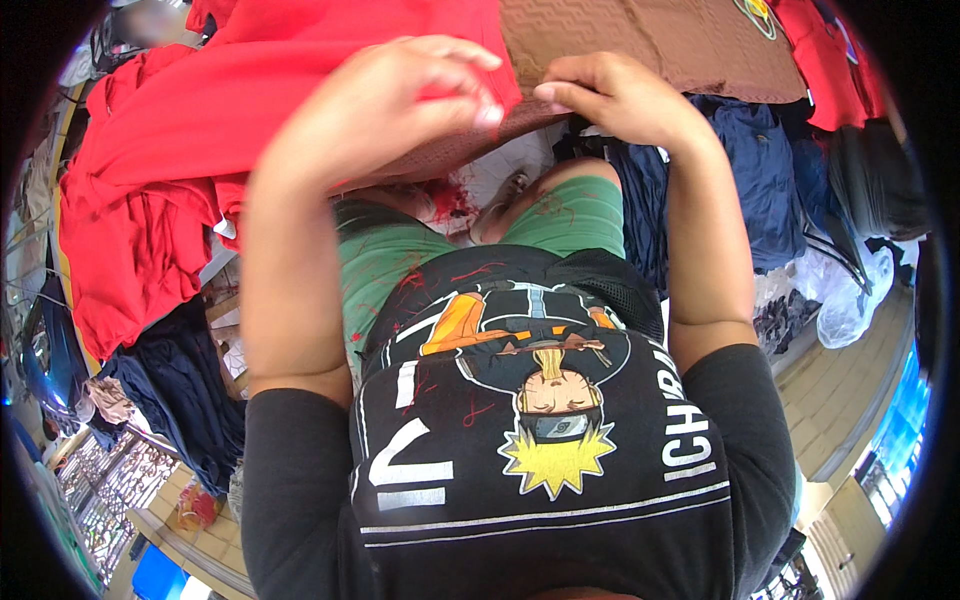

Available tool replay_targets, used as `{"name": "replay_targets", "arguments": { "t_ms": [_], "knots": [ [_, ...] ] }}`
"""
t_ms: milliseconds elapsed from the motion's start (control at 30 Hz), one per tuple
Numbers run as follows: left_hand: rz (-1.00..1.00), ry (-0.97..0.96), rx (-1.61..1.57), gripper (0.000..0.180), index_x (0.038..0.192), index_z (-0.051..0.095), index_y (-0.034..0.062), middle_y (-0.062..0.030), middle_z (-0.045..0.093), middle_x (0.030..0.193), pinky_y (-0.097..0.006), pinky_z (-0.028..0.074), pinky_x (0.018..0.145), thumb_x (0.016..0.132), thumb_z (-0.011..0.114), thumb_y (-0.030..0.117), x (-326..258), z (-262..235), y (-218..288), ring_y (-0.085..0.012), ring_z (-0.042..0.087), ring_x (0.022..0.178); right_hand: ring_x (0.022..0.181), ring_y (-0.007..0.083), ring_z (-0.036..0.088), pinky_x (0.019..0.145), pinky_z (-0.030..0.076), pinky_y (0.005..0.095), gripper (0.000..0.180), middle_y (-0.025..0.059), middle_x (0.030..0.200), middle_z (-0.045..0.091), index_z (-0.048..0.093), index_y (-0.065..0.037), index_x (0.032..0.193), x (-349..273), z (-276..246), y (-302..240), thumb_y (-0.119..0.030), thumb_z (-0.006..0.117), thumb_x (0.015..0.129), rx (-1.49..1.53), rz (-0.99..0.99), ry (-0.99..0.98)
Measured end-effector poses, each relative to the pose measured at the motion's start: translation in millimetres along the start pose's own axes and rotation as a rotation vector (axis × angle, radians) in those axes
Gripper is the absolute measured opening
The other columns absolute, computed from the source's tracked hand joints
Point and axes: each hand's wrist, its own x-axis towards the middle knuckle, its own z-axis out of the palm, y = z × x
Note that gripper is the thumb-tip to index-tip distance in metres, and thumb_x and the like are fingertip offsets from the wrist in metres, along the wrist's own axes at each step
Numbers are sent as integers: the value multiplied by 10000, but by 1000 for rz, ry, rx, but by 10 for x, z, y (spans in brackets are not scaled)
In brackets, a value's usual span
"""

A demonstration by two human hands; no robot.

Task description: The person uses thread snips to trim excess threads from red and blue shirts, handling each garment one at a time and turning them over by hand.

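Red fabric [290, 90] lies spread over the surface in front of me, its right edge on a brown textured cloth [650, 40]. My left hand [420, 90] hovers over the red fabric near that edge, slightly blurred. Its fingers are curved, with thumb and forefinger apart and only red cloth showing between them. Just right of the edge, my right hand [620, 100] is closed, thumb against the curled forefinger, over the brown cloth's near border. What that pinch holds, if anything, is too small to make out.
Red thread scraps [455, 200] lie below the cloth, with more on my green shorts [570, 215]. Dark blue garments [745, 180] hang at the right, by a clear plastic bag [855, 300]. Another navy garment [180, 400] hangs at the left. A yellowish loop [757, 15] rests on the brown cloth.
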Motion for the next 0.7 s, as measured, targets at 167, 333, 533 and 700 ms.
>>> {"name": "replay_targets", "arguments": {
  "t_ms": [167, 333, 533, 700],
  "knots": [
    [-74, -35, 122, 219, 807, 680, -24, -150, 647, 1123, -410, 380, 973, 877, 553, 141, -500, -589, 627, -295, 570, 1056, 702, 96, 505, 663, 432, 281, 278, 14, 739, 586, 622, -10, 930, -219, -106, 113, -287, 612, 903, 69, 58, 212],
    [-232, 268, -173, 112, 902, 637, -33, -122, 664, 1021, -303, 431, 888, 876, 583, 62, -571, -252, 489, -201, 600, 972, 776, 75, 552, 722, 466, 254, 269, 1, 823, 638, 633, -7, 985, -198, 83, 14, -239, 685, 859, 124, 80, 271],
    [-189, 487, 441, 419, 1039, 575, 69, -100, 591, 1037, -376, 476, 839, 698, 780, 201, -318, 735, -70, -287, 582, 946, 1027, 126, 599, 892, 470, 281, 327, 81, 1078, 663, 593, -27, 1155, -25, 460, 23, -39, 647, 833, 207, 35, 368],
    [-209, 636, 434, 225, 892, 658, 68, -57, 630, 970, -374, 485, 815, 712, 757, 161, -231, 1024, -294, -256, 605, 911, 1020, 148, 630, 876, 490, 280, 380, 120, 1097, 662, 590, -47, 1195, 59, 596, -83, 33, 608, 824, 240, 12, 326]
  ]
}}
